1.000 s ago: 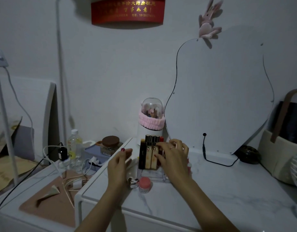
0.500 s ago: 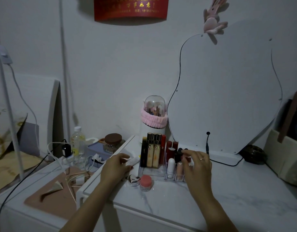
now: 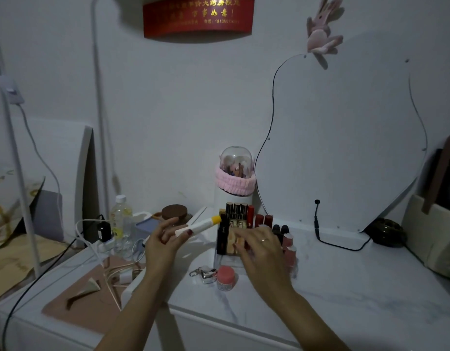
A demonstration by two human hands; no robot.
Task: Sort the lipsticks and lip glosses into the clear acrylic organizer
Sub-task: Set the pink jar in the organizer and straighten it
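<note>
The left hand [image 3: 161, 245] holds a white tube with a yellow cap [image 3: 199, 226] pinched in its fingers, just left of the clear organizer [image 3: 254, 239]. The right hand [image 3: 263, 245] rests loosely open on the lipsticks inside. The tube looks light and stiff; hold its middle.
</note>
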